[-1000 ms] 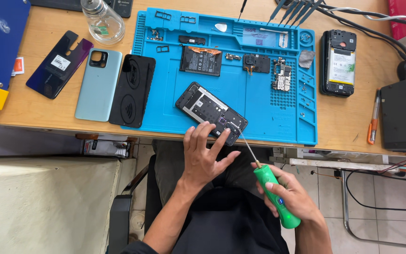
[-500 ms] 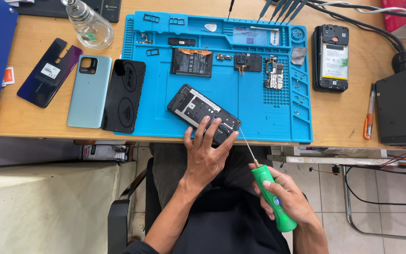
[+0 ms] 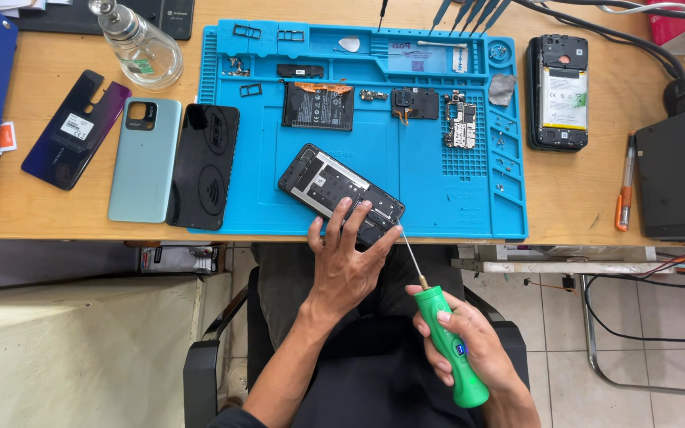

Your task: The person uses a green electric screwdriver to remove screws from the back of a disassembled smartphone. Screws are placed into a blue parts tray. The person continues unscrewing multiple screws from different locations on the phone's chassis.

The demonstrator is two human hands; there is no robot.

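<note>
Pinning the opened phone [image 3: 341,194] with my left hand [image 3: 348,265], fingers [image 3: 339,226] spread flat over its near end, not clenched, just pressing down. Phone lies back-off and angled on the blue work mat [image 3: 438,202], right at the mat's near edge.

My right hand [image 3: 461,345] is wrapped tight around the green electric screwdriver [image 3: 447,345]. Thin bit [image 3: 411,255] runs up and left from my grip, tip just beside my left index fingertip at the phone's near corner. Can't tell if the tip is seated on a screw.

Beyond my left fingertips on the mat: black battery [image 3: 318,105], small black module [image 3: 415,103], circuit board [image 3: 460,127]. Left of my left hand, off the mat edge: black wireless-coil panel [image 3: 204,165], pale green back cover [image 3: 145,158], dark purple back cover [image 3: 75,131], glass bottle [image 3: 139,47]. Far right of my screwdriver hand: second opened phone [image 3: 558,93], orange pen [image 3: 625,186], black box unit [image 3: 683,170].
</note>
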